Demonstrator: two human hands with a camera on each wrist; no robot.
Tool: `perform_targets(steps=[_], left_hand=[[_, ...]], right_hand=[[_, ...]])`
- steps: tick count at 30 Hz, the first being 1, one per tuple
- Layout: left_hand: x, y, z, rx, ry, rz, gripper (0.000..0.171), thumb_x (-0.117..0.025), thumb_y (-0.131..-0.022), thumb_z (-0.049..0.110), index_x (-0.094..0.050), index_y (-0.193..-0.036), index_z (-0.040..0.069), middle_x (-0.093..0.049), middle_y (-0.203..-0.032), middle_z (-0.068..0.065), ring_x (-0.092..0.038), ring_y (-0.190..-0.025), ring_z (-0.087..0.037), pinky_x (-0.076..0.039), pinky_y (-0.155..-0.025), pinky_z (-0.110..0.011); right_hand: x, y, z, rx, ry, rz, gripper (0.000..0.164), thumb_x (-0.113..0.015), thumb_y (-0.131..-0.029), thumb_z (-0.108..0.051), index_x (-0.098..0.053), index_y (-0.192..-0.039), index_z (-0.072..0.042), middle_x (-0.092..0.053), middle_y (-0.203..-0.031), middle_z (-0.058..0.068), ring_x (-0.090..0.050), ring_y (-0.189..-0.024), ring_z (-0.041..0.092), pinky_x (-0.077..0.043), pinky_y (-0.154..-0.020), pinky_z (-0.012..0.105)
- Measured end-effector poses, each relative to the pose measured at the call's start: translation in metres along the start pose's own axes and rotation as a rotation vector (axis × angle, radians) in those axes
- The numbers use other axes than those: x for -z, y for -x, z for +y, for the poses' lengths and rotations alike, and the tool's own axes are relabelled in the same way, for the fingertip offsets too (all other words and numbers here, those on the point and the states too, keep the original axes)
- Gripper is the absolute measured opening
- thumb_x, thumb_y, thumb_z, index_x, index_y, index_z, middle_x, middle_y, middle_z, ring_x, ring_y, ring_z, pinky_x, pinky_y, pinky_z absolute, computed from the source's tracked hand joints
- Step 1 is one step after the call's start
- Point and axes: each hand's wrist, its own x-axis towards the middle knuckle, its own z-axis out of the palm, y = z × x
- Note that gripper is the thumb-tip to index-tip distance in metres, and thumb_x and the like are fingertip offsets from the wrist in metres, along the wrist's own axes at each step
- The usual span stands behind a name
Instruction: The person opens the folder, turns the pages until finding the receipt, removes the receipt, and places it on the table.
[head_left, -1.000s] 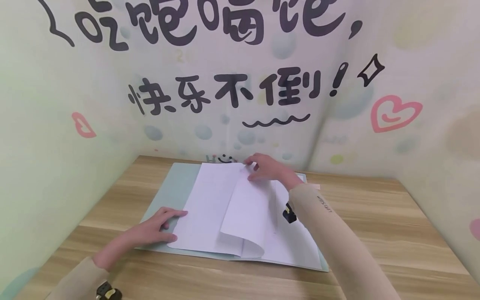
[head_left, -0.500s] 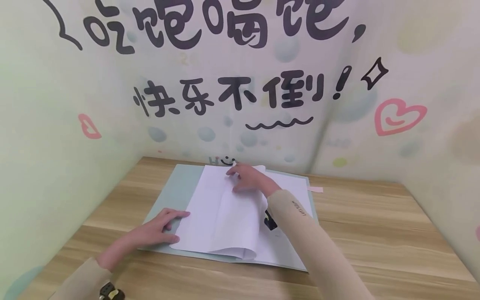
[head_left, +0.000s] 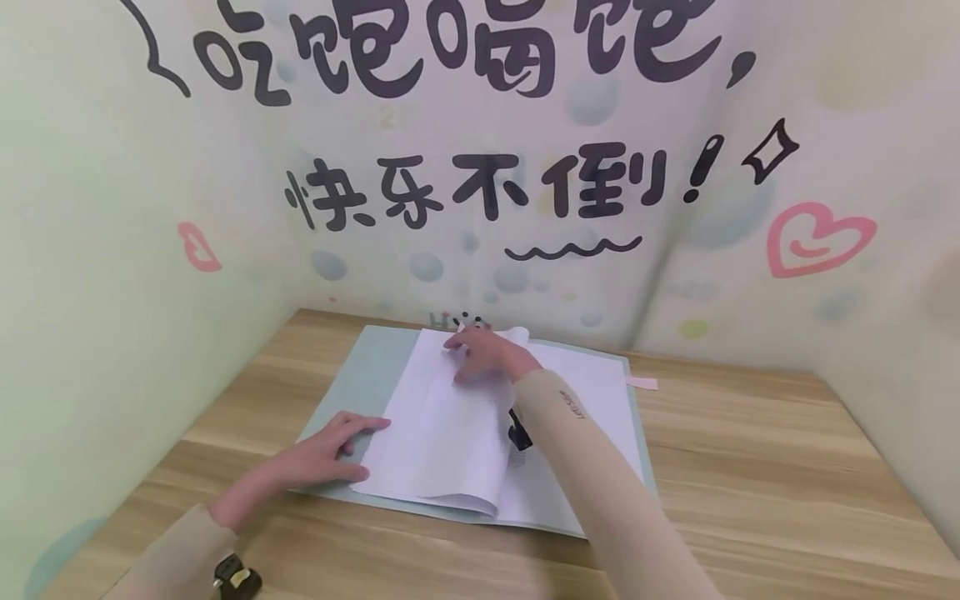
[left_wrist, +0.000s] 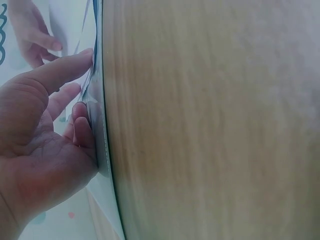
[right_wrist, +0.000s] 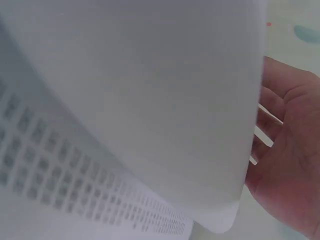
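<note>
A pale blue folder (head_left: 355, 368) lies spread on the table with white sheets of paper in it. My right hand (head_left: 483, 352) pinches a sheet (head_left: 457, 450) near its top edge, and that sheet bends over toward the left with its curled side to the right. In the right wrist view the curved sheet (right_wrist: 165, 100) partly hides my fingers, and blurred rows of print show on the page (right_wrist: 60, 170) under it. My left hand (head_left: 330, 450) rests on the folder's left side, thumb and fingertips touching the left edge of the sheets.
The wooden table (head_left: 750, 467) reaches up to a printed wall (head_left: 487, 283) behind the folder. A pink tab (head_left: 642, 383) sticks out from the folder's right edge. Another wall (head_left: 112, 292) borders the table's left side.
My right hand has moved left with the sheet, which now lies further over the left-hand pages. More of the right-hand page is uncovered. My left hand has stayed in place on the folder.
</note>
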Motion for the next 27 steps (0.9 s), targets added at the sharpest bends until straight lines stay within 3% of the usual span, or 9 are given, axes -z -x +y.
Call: perform_targets(steps=[4,10,13,17,23,27], left_hand=[[0.001,0.001,-0.002,-0.014,-0.003,0.002,0.067,-0.073,-0.087,0.026,-0.045,-0.145,0.010,-0.041,-0.124,-0.018,-0.039,-0.094,-0.016,-0.037,-0.077,-0.022],[0.003,0.001,-0.003,-0.062,-0.016,0.004,0.066,-0.070,-0.089,0.023,-0.041,-0.147,0.007,-0.042,-0.129,-0.020,-0.041,-0.093,-0.012,-0.037,-0.078,-0.021],[0.004,0.000,-0.004,-0.082,-0.009,-0.003,0.067,-0.069,-0.089,0.020,-0.039,-0.147,0.004,-0.042,-0.132,-0.021,-0.042,-0.093,-0.012,-0.038,-0.078,-0.021],[0.003,0.001,-0.004,-0.067,0.012,-0.019,0.069,-0.069,-0.088,0.016,-0.037,-0.149,0.005,-0.041,-0.134,-0.021,-0.043,-0.095,-0.014,-0.039,-0.080,-0.022],[0.001,0.002,-0.003,-0.037,0.030,-0.032,0.066,-0.068,-0.085,0.011,-0.042,-0.146,0.007,-0.039,-0.134,-0.021,-0.043,-0.097,-0.018,-0.039,-0.081,-0.023],[0.001,0.001,-0.001,-0.013,0.024,-0.028,0.064,-0.065,-0.083,0.006,-0.046,-0.144,0.008,-0.039,-0.134,-0.021,-0.043,-0.099,-0.019,-0.039,-0.081,-0.023]], right_hand=[[-0.003,-0.006,-0.008,-0.006,-0.040,-0.001,0.064,-0.074,-0.085,-0.020,-0.050,-0.145,-0.017,-0.046,-0.149,0.005,-0.049,-0.128,0.022,-0.037,-0.113,0.038],[-0.010,-0.021,-0.018,0.062,-0.051,0.037,0.065,-0.074,-0.086,-0.019,-0.049,-0.145,-0.013,-0.050,-0.145,0.009,-0.053,-0.121,0.024,-0.041,-0.109,0.038],[-0.015,-0.027,-0.022,0.085,-0.040,0.051,0.066,-0.074,-0.086,-0.019,-0.048,-0.146,-0.013,-0.048,-0.148,0.009,-0.048,-0.131,0.025,-0.038,-0.113,0.039],[-0.025,-0.031,-0.025,0.084,-0.061,0.078,0.067,-0.075,-0.086,-0.018,-0.047,-0.146,-0.013,-0.047,-0.150,0.009,-0.041,-0.140,0.025,-0.033,-0.117,0.040],[-0.040,-0.034,-0.021,0.087,-0.111,0.138,0.066,-0.076,-0.085,-0.017,-0.049,-0.145,-0.014,-0.051,-0.141,0.011,-0.053,-0.124,0.025,-0.043,-0.107,0.038],[-0.045,-0.034,-0.017,0.107,-0.124,0.160,0.069,-0.077,-0.082,-0.015,-0.048,-0.145,-0.014,-0.050,-0.141,0.010,-0.054,-0.123,0.026,-0.043,-0.106,0.039]])
